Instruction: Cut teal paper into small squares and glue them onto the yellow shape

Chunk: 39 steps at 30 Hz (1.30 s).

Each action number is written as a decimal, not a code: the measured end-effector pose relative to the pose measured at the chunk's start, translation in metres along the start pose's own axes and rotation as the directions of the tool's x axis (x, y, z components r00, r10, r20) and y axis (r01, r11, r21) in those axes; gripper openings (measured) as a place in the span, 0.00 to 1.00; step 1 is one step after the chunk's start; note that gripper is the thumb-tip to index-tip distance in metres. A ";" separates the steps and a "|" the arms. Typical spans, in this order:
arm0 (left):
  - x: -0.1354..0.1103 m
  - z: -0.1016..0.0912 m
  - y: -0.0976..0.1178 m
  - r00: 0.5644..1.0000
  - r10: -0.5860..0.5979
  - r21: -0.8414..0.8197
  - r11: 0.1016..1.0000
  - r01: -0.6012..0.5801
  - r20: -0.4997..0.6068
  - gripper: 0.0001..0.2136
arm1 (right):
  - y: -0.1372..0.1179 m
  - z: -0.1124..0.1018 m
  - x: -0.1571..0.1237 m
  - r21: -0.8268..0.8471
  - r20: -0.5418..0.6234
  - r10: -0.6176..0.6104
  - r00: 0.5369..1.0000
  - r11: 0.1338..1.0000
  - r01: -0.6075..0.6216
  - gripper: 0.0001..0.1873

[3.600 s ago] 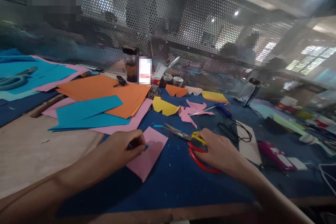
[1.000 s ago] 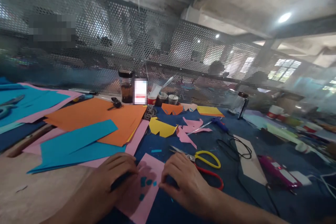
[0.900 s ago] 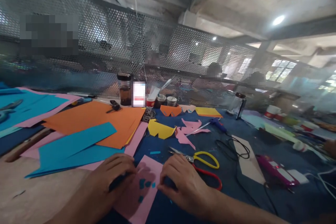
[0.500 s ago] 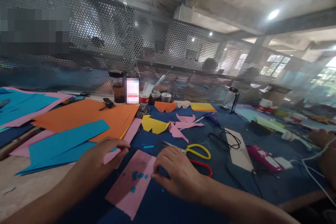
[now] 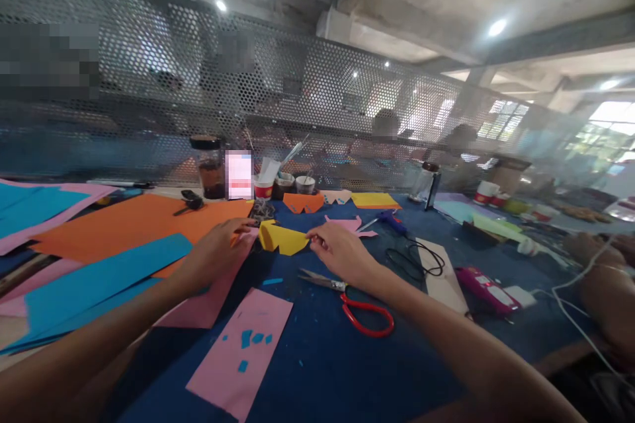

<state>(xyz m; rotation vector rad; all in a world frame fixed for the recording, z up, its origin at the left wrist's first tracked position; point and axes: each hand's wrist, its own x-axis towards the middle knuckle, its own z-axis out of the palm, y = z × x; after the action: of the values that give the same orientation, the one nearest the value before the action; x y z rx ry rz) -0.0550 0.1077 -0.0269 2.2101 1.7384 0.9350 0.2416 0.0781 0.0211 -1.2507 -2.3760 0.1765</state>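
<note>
"In the head view, where's the yellow cut-out (image 5: 285, 240)?"

"Just beyond the scissors (image 5: 339, 285), off their blade tips, between the two hands. I can't tell if it's lifted off the desk (image 5: 347, 377)."

"And the left hand (image 5: 215, 249)?"

"Beyond the scissors and to their left, by the cut-out's left end. Its fingers are spread, thumb apart; whether they touch the paper, I can't tell."

"The right hand (image 5: 342, 250)?"

"Directly beyond the scissors. Its fingertips meet the cut-out's right end, but I can't tell whether they pinch it."

"What's lying around?"

"Left of the scissors and nearer, a pink sheet (image 5: 265, 319) with small blue pieces (image 5: 246, 338) on it. Farther left, orange sheets (image 5: 143, 221). Well beyond the scissors, an orange cut-out (image 5: 301, 202); beyond and right, a blue-handled tool (image 5: 393, 221)."

"Anything else on the right?"

"A magenta device (image 5: 489, 291), well apart from the scissors, and past it another person's arm (image 5: 608, 297)."
</note>
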 end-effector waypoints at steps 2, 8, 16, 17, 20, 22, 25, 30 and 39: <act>0.006 0.003 0.004 1.000 0.025 0.023 0.999 -0.025 0.007 0.25 | 0.013 0.004 0.019 -0.031 0.038 0.024 0.999 0.999 -0.022 0.16; 0.012 0.009 0.009 0.997 0.068 0.017 0.998 -0.068 0.040 0.24 | 0.040 0.024 0.044 -0.056 0.133 0.078 0.988 0.996 -0.071 0.16; 0.007 0.008 0.012 0.999 0.023 -0.127 0.992 -0.017 0.050 0.19 | 0.046 0.026 0.042 0.086 0.107 0.105 0.989 0.990 -0.114 0.16; 0.006 0.007 0.012 0.999 0.018 -0.137 0.991 -0.011 0.048 0.18 | 0.046 0.026 0.041 0.106 0.097 0.109 0.989 0.987 -0.119 0.17; 0.002 0.007 0.012 0.999 0.004 -0.149 0.989 0.001 0.038 0.16 | 0.044 0.026 0.041 0.163 0.085 0.108 0.990 0.979 -0.121 0.18; 0.000 0.006 0.011 1.000 -0.002 -0.155 0.988 0.007 0.031 0.14 | 0.043 0.027 0.041 0.197 0.082 0.094 0.992 0.974 -0.108 0.19; -0.001 0.006 0.010 1.000 -0.003 -0.168 0.986 0.008 0.026 0.13 | 0.044 0.027 0.041 0.240 0.076 0.066 0.995 0.967 -0.082 0.22; -0.003 0.007 0.009 1.000 -0.014 -0.186 0.982 0.016 0.017 0.14 | 0.043 0.025 0.040 0.280 0.049 0.057 0.997 0.958 -0.068 0.22; -0.005 0.005 0.013 0.999 -0.033 -0.201 0.979 0.035 0.011 0.20 | 0.042 0.033 0.036 0.232 -0.003 0.041 0.999 0.972 -0.040 0.13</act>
<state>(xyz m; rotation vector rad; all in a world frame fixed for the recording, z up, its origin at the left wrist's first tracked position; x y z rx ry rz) -0.0424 0.0999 -0.0259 2.0475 1.5954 1.0430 0.2408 0.1347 -0.0098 -1.1859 -2.2481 0.4476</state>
